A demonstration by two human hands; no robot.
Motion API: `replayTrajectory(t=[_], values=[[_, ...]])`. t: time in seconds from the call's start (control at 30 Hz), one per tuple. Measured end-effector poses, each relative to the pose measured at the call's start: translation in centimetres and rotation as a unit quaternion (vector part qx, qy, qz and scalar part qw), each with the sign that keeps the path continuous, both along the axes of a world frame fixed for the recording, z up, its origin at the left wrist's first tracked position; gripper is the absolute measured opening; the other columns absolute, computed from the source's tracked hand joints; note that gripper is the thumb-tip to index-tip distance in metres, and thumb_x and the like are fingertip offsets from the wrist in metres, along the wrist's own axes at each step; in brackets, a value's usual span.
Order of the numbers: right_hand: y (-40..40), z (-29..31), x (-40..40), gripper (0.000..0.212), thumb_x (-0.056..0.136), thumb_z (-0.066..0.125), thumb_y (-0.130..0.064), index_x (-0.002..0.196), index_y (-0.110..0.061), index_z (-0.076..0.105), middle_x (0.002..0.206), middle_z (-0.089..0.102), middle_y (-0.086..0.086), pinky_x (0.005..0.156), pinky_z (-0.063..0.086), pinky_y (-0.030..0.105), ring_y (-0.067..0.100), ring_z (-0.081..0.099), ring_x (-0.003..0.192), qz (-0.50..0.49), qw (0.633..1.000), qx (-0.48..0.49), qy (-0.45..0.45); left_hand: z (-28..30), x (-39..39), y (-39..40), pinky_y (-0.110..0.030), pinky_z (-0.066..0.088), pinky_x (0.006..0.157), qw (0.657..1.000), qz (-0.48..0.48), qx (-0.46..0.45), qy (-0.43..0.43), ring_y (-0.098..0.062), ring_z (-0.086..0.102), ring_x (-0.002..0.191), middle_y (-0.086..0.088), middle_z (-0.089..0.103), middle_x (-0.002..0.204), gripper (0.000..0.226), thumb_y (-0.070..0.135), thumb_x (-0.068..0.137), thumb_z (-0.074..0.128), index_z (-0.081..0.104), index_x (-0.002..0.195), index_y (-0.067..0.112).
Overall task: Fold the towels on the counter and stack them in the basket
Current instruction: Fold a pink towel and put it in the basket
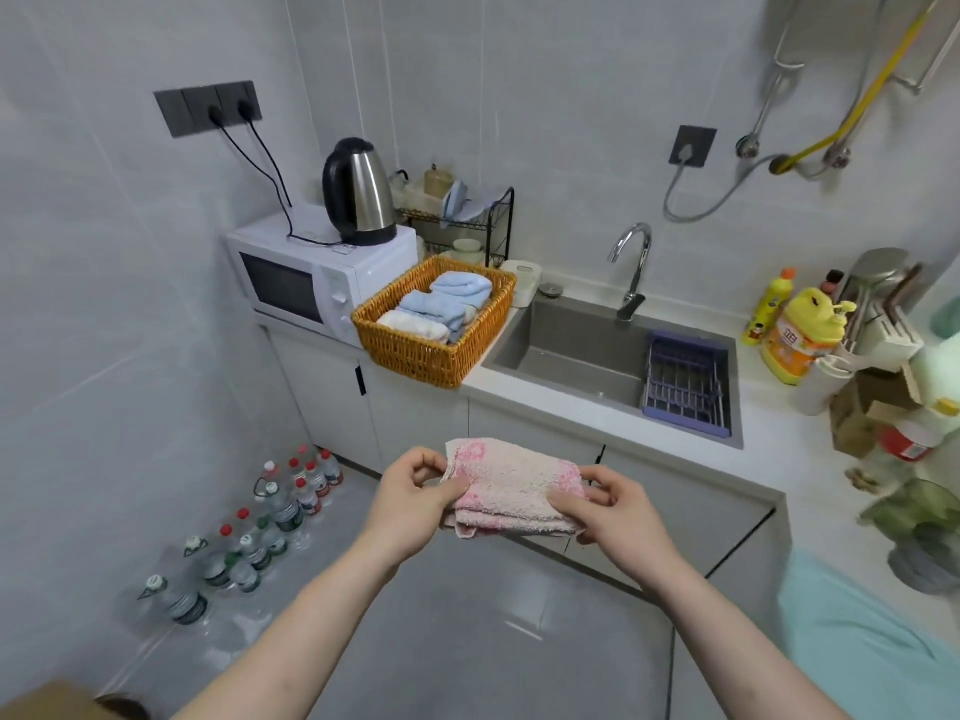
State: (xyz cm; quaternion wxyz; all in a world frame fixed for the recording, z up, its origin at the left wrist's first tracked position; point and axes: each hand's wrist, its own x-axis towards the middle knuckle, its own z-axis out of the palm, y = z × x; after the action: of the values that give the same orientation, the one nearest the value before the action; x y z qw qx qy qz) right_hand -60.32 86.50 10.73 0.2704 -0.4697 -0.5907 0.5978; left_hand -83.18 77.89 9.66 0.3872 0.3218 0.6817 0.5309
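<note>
Both hands, left hand (415,498) and right hand (605,506), pinch the folded pink towel (511,485) at its ends. Soft, light, floppy; best carried by both ends to the far basket (415,356).

Folded pink towel (511,485) between hands (415,498)

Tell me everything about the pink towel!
The pink towel is fluffy terry cloth, pale pink with darker pink patches. It is folded into a small thick rectangle, with layered edges showing along the bottom. It is held in the air in front of the cabinet, below the counter's edge, lying nearly flat. The left hand pinches its left end and the right hand grips its right end.
</note>
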Motion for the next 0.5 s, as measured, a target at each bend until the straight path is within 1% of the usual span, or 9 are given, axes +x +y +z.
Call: replayTrajectory(t=[0.07, 0.13, 0.23, 0.37, 0.43, 0.5], values=[[1.3, 0.1, -2.1, 0.021, 0.086, 0.08, -0.023, 0.104, -0.02, 0.07, 0.084, 0.078, 0.002, 0.063, 0.05, 0.028, 0.008, 0.061, 0.064, -0.002, 1.0, 0.002, -0.003, 0.3, -2.4, 1.5, -0.032, 0.045, 0.066, 1.0, -0.004, -0.006, 0.007, -0.017, 0.057, 0.063, -0.001, 0.069, 0.074, 0.022, 0.019, 0.084, 0.081, 0.06, 0.089, 0.013], [2.9, 0.1, -4.1, 0.021, 0.087, 0.079, -0.023, 0.105, -0.019, 0.07, 0.085, 0.079, 0.003, 0.064, 0.05, 0.03, 0.009, 0.063, 0.067, -0.002, 1.0, 0.0, -0.001, 0.6, -4.5, 3.1, -0.035, 0.044, 0.069, 1.0, -0.004, -0.007, 0.014, -0.018, 0.057, 0.066, 0.0, 0.071, 0.075, 0.024, 0.026, 0.08, 0.081, 0.061, 0.088, 0.016], [5.9, 0.1, -6.8, 0.023, 0.086, 0.079, -0.028, 0.106, -0.022, 0.07, 0.087, 0.079, 0.001, 0.068, 0.051, 0.032, 0.011, 0.064, 0.072, 0.015, 1.0, 0.006, -0.015, 0.7, -7.1, 5.7, -0.034, 0.046, 0.069, 1.0, 0.002, -0.009, 0.025, -0.015, 0.059, 0.065, 0.005, 0.072, 0.074, 0.021, 0.02, 0.085, 0.08, 0.061, 0.089, 0.013], [11.0, -0.1, -10.9, 0.021, 0.085, 0.08, -0.031, 0.104, -0.025, 0.072, 0.079, 0.077, 0.001, 0.068, 0.054, 0.032, 0.01, 0.065, 0.071, 0.03, 0.999, 0.018, -0.022, 0.6, -10.6, 9.7, -0.029, 0.046, 0.067, 0.998, 0.027, -0.023, 0.045, -0.008, 0.061, 0.064, 0.008, 0.076, 0.083, 0.017, 0.019, 0.086, 0.078, 0.062, 0.089, 0.014], [13.8, -0.1, -13.4, 0.021, 0.085, 0.08, -0.029, 0.104, -0.025, 0.072, 0.075, 0.076, 0.0, 0.067, 0.053, 0.032, 0.008, 0.064, 0.068, 0.041, 0.999, 0.023, -0.017, 0.4, -12.8, 12.1, -0.03, 0.048, 0.069, 0.998, 0.039, -0.03, 0.049, -0.01, 0.063, 0.066, 0.008, 0.077, 0.088, 0.018, 0.022, 0.085, 0.079, 0.062, 0.089, 0.017], [17.0, -0.3, -15.8, 0.019, 0.085, 0.08, -0.028, 0.102, -0.024, 0.072, 0.068, 0.072, -0.002, 0.065, 0.052, 0.032, 0.007, 0.061, 0.063, 0.054, 0.998, 0.024, -0.011, 0.3, -15.1, 14.8, -0.034, 0.051, 0.072, 0.996, 0.05, -0.037, 0.06, -0.013, 0.069, 0.072, 0.007, 0.077, 0.091, 0.018, 0.025, 0.084, 0.08, 0.064, 0.089, 0.019]])
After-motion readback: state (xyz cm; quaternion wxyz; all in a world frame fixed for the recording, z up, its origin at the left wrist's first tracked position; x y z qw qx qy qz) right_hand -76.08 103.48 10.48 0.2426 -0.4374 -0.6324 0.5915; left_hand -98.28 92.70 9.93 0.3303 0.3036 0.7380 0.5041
